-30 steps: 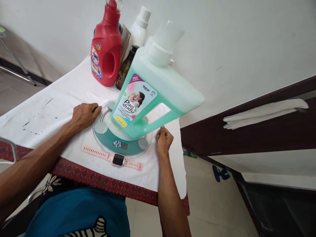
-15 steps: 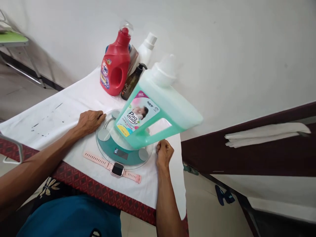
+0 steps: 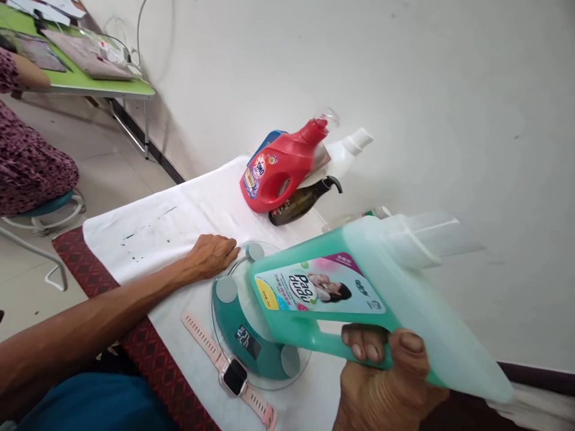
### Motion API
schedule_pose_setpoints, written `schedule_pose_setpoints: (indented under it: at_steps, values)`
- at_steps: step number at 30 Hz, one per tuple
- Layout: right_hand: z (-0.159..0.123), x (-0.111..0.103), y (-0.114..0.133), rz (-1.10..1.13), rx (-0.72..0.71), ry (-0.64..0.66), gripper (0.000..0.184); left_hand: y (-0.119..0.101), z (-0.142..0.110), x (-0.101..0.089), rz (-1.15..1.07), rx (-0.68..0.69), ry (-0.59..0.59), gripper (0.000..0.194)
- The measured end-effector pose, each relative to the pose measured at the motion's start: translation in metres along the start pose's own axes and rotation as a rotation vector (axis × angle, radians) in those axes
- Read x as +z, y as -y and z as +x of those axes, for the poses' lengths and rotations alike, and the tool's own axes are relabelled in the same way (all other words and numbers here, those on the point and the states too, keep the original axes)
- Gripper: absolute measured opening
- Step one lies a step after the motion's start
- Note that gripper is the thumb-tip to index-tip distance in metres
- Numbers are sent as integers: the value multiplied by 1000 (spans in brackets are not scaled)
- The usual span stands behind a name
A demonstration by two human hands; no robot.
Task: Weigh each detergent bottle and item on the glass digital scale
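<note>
My right hand [image 3: 386,371] is wrapped around the handle of a big translucent detergent bottle [image 3: 323,329], filled with green liquid and labelled "Pao dudu". The bottle's base is over a round glass scale [image 3: 224,317] with a teal band and lit digits on its display; whether it touches the glass I cannot tell. My left hand [image 3: 213,256] lies on the white cloth with curled fingers, its knuckles at the scale's left rim. A pink-strapped smartwatch [image 3: 234,377] lies along the scale's near side.
Behind the scale stand a red OMO bottle [image 3: 278,170], a dark pump bottle [image 3: 299,202] and a white bottle [image 3: 344,152] near the wall. At upper left, a person in patterned clothing [image 3: 31,155] sits by a green table [image 3: 90,87].
My right hand has gone from beside the scale to the bottle's handle and grips it. My left hand stays at the scale's rim. The view has turned left, and the display digits look clearer.
</note>
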State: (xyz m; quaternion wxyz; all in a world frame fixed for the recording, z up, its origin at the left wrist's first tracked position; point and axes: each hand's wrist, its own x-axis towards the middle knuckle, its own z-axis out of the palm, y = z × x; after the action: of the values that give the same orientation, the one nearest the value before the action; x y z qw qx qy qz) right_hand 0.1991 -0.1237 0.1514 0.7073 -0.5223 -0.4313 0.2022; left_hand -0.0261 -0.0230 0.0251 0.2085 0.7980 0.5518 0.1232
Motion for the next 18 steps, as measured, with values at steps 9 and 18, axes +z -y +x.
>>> schedule_pose_setpoints:
  at_steps: [9,18]
  values:
    - [64,71,16,21,-54,43,47,-1,1,2,-31,27,11,42]
    - [90,191,-62,161,52,177,54,-3,2,-4,-47,23,69,40]
